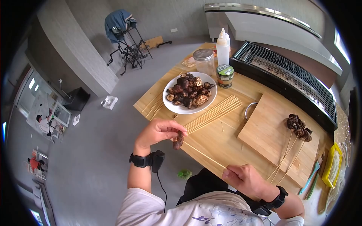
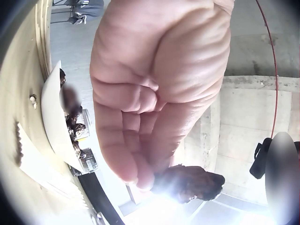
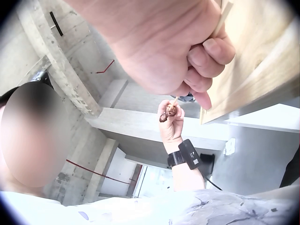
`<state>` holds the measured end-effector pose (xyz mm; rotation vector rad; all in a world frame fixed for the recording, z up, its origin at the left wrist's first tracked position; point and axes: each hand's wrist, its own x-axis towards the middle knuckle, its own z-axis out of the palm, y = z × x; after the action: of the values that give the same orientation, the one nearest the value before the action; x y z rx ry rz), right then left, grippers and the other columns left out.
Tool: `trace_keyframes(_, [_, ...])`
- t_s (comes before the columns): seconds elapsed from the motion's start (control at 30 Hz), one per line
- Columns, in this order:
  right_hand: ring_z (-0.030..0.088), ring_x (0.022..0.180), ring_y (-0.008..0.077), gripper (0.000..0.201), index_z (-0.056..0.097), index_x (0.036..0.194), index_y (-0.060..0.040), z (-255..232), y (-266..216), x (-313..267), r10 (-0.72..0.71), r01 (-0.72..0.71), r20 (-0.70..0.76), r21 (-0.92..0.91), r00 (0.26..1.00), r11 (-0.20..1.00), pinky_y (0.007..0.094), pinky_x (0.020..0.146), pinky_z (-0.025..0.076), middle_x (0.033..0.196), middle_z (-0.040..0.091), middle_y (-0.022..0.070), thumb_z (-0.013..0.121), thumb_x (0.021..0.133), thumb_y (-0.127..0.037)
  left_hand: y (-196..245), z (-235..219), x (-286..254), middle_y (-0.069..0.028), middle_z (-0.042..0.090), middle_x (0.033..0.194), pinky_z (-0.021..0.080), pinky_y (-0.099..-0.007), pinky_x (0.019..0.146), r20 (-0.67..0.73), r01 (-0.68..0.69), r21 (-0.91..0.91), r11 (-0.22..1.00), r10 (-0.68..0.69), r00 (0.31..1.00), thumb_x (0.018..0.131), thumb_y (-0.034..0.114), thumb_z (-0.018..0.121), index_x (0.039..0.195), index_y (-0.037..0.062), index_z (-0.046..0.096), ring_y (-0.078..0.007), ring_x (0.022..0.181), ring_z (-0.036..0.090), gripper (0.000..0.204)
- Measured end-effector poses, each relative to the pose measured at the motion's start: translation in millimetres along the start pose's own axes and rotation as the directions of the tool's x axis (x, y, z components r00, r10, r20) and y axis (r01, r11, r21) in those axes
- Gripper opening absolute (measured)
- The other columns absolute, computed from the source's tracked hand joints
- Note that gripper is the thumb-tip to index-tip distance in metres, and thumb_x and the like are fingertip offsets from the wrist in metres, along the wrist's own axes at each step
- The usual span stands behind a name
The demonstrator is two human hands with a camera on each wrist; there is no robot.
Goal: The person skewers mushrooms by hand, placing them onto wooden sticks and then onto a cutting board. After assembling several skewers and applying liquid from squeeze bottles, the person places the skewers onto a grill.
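My left hand [image 1: 160,132] pinches a dark brown shiitake mushroom [image 1: 178,141] between thumb and fingers, just off the table's near edge. In the left wrist view, the mushroom [image 2: 194,183] sticks out past the fingertips. A thin bamboo skewer [image 1: 205,155] runs from the mushroom to my right hand [image 1: 245,178], whose fingers curl round its other end. In the right wrist view, the skewer's tip is at the mushroom [image 3: 168,112]; how deep it goes is hidden. A white plate [image 1: 184,112] heaped with mushrooms [image 1: 188,88] stands beyond my left hand.
Loose skewers [image 1: 218,113] lie fanned by the plate. Skewered mushrooms [image 1: 299,130] rest on a cutting board [image 1: 258,128] at right. Behind stand a black grill [image 1: 286,79], a glass jar [image 1: 204,62], a green-lidded jar [image 1: 225,77] and squeeze bottles [image 1: 222,51]. A yellow tray [image 1: 332,165] is far right.
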<state>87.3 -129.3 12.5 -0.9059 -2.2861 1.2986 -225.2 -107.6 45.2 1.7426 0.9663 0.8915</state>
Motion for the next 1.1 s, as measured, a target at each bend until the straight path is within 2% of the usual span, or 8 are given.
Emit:
trace_keyframes(0.07, [0.052,0.049,0.0261,0.014,0.058,0.08,-0.0044,-0.3,-0.6,0.2,0.001,-0.001,-0.002,-0.009,1.0,1.0,0.0321,0.049,0.041,0.057,0.053,0.0112,0.048,0.087,-0.011,5.0,3.8,-0.9,-0.01,0.063,0.083,0.051,-0.025,0.061,-0.087,0.1,-0.173,0.98,-0.117,0.989,0.08,-0.01,0.051,0.099,-0.0042,0.059,-0.0149,0.071,0.062,0.022])
trace_keyframes(0.2, [0.052,0.05,0.0271,0.014,0.058,0.08,-0.0038,-0.8,-1.0,0.0,-0.014,0.013,-0.033,-0.014,0.999,1.0,0.0323,0.049,0.042,0.059,0.054,0.0118,0.048,0.087,-0.011,5.2,2.4,-1.0,-0.0088,0.063,0.084,0.049,-0.024,0.063,-0.07,0.029,-0.048,0.998,-0.032,0.997,0.084,-0.003,0.051,0.103,-0.0038,0.058,-0.0142,0.071,0.061,0.02])
trace_keyframes(0.3, [0.052,0.05,0.0273,0.013,0.058,0.08,-0.0039,1.4,2.4,0.0,-0.034,0.033,-0.052,-0.015,0.998,0.999,0.0324,0.048,0.041,0.059,0.054,0.0121,0.048,0.087,-0.011,3.5,4.8,-2.7,-0.0074,0.062,0.085,0.048,-0.0237,0.064,-0.126,-0.018,-0.159,0.987,-0.002,0.992,0.085,0.006,0.054,0.103,-0.0031,0.058,-0.0131,0.073,0.06,0.02])
trace_keyframes(0.37, [0.051,0.05,0.0274,0.013,0.058,0.08,-0.0039,1.5,2.4,0.2,-0.045,0.044,-0.064,-0.013,0.997,0.999,0.0326,0.048,0.041,0.059,0.054,0.0122,0.049,0.086,-0.01,5.3,7.1,-2.7,-0.0067,0.062,0.088,0.048,-0.0242,0.067,-0.079,0.074,-0.25,0.965,-0.097,0.992,0.085,0.012,0.057,0.104,-0.0017,0.058,-0.0123,0.076,0.06,0.024])
trace_keyframes(0.5, [0.051,0.051,0.0296,0.009,0.056,0.08,-0.0044,-0.5,-0.2,1.0,-0.004,0.001,-0.066,-0.045,0.998,0.999,0.0347,0.048,0.041,0.058,0.052,0.0133,0.05,0.084,-0.009,6.9,16.2,-1.9,-0.0073,0.063,0.09,0.048,-0.0235,0.069,-0.133,0.106,-0.326,0.939,-0.157,0.979,0.083,0.01,0.059,0.106,-0.0009,0.058,-0.0119,0.077,0.059,0.025])
trace_keyframes(0.57, [0.053,0.053,0.0321,0.006,0.055,0.08,-0.0048,-1.4,-1.4,1.3,0.013,-0.015,-0.055,-0.048,0.998,0.999,0.0363,0.05,0.042,0.058,0.052,0.0143,0.051,0.082,-0.008,3.4,19.4,-0.7,-0.0079,0.063,0.091,0.049,-0.0242,0.07,-0.236,0.106,-0.346,0.932,-0.196,0.952,0.082,0.008,0.059,0.107,-0.0001,0.057,-0.0131,0.076,0.06,0.026])
trace_keyframes(0.7, [0.054,0.055,0.0324,0.005,0.055,0.08,-0.0048,-1.2,-0.9,1.6,0.016,-0.019,-0.079,-0.038,0.997,0.999,0.0365,0.051,0.043,0.059,0.053,0.0146,0.052,0.082,-0.008,-8.7,23.0,-1.9,-0.0122,0.062,0.094,0.052,-0.0282,0.065,-0.228,0.15,-0.39,0.908,-0.253,0.94,0.08,0.01,0.063,0.107,-0.0027,0.055,-0.0167,0.077,0.061,0.031])
trace_keyframes(1.1, [0.053,0.054,0.032,0.006,0.055,0.08,-0.0049,-1.2,-1.7,1.6,0.022,-0.025,-0.067,-0.041,0.998,0.999,0.0366,0.05,0.042,0.059,0.053,0.0148,0.051,0.083,-0.007,-7.7,31.2,-0.1,-0.0069,0.062,0.079,0.053,-0.0265,0.055,-0.296,0.148,-0.392,0.908,-0.277,0.914,0.078,0.009,0.064,0.1,-0.0021,0.058,-0.0136,0.063,0.061,0.025])
